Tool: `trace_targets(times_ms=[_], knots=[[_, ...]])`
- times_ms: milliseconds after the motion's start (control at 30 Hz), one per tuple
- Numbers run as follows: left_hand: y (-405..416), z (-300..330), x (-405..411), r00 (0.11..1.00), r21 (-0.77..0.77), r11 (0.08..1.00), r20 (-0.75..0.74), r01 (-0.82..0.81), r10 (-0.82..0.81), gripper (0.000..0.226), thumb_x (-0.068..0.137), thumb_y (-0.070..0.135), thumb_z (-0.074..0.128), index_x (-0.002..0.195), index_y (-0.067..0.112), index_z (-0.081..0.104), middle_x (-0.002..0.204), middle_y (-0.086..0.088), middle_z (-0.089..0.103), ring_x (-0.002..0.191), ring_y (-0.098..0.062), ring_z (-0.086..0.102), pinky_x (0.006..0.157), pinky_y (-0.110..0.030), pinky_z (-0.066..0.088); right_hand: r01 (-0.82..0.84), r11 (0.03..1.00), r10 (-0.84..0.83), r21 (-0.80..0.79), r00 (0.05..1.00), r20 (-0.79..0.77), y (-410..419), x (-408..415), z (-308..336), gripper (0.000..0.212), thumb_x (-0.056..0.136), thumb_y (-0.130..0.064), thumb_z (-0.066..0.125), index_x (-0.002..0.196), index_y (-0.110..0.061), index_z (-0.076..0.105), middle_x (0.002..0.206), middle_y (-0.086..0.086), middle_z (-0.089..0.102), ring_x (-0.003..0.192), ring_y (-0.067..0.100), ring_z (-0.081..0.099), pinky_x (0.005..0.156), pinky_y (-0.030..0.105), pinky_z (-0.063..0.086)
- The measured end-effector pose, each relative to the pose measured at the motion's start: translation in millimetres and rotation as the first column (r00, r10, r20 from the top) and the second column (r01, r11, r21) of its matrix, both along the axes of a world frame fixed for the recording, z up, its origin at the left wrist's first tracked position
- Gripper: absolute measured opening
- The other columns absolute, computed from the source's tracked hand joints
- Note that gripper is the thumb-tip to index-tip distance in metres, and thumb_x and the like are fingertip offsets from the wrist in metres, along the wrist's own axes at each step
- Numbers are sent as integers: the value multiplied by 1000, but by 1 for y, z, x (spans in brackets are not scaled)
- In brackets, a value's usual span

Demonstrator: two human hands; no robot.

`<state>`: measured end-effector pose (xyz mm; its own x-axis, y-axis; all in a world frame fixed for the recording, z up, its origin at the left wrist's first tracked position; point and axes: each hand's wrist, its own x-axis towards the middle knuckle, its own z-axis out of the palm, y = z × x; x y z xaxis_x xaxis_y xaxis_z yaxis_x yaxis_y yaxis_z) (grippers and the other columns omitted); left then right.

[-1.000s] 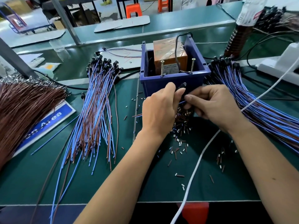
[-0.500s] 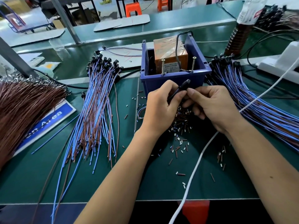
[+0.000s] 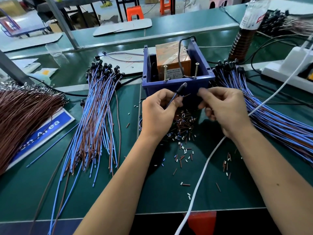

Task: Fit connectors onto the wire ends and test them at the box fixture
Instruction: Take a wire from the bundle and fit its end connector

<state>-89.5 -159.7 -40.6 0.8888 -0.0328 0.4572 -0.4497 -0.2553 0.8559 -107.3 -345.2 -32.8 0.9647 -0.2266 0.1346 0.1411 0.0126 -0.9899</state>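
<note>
My left hand (image 3: 159,114) pinches a blue wire just below its black connector (image 3: 181,88), which points up toward the blue box fixture (image 3: 177,85). A thin brown wire end sticks out to the right of the connector. My right hand (image 3: 223,109) is curled just right of it, thumb and forefinger pinched together near the box's front wall; whether it holds the brown wire end I cannot tell. Two upright screws (image 3: 165,72) stand on the box's front rim before an orange block (image 3: 171,56).
Bundles of blue and brown wires with black connectors lie left (image 3: 96,116) and right (image 3: 271,116) of the box. A brown wire mass (image 3: 22,114) fills the far left. Cut insulation bits (image 3: 183,126) litter the green mat. A white cable (image 3: 203,175) crosses under my right arm.
My two hands have drawn slightly apart. The connector has tilted up toward the box rim, and my right hand has shifted right, away from it.
</note>
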Motion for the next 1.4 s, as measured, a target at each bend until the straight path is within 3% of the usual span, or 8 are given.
trace_targets(times_ms=[133,333,533,700,833,1167,1400], knots=[[-3,2,-2,999,22,1000,-25,21,-20,13,90,11,73,79,17,71,74,0,74,69,-25,71,69,-46,59,-143,989,142,23,989,52,16,-4,-2,9,94,-17,76,86,-18,79,66,6,71,40,10,49,35,19,34],[-4,3,-3,995,6,997,-53,81,-81,8,92,11,72,84,10,72,75,-5,75,72,-30,71,70,-47,59,-137,989,134,62,990,51,19,-5,-1,13,96,-12,73,84,-15,78,66,4,69,40,8,47,35,19,33],[-4,3,-4,993,-57,993,-54,103,-106,10,94,12,69,84,13,71,74,-1,74,59,-12,64,61,-29,52,-103,989,97,103,994,58,19,-5,0,13,97,-11,71,87,-12,77,68,2,68,42,9,47,36,18,30],[-7,5,-4,991,-167,981,-66,101,-113,10,97,6,68,88,5,73,75,-8,74,57,-16,64,59,-29,52,-150,977,132,153,984,122,21,-6,0,7,99,-11,69,95,-11,75,76,5,70,43,11,48,38,16,31],[-8,5,-5,992,-241,967,-72,85,-105,8,98,4,67,94,-2,71,68,0,70,55,-14,62,56,-25,51,-199,962,166,186,970,176,30,-9,0,10,91,-8,75,101,-9,75,83,12,75,44,10,51,37,17,34],[-16,6,-10,984,-284,950,-82,128,-157,8,98,1,66,93,-2,72,75,-7,71,57,-18,63,54,-24,50,-111,970,77,216,984,163,31,-8,2,11,94,-7,74,86,-14,76,72,10,73,42,9,50,34,18,33],[-15,2,-9,990,-136,982,-28,132,-137,9,98,5,68,90,4,72,72,-5,71,59,-16,65,58,-29,53,-79,980,54,184,989,138,31,-10,3,17,94,-9,75,80,-18,77,58,8,62,39,9,45,36,18,31]])
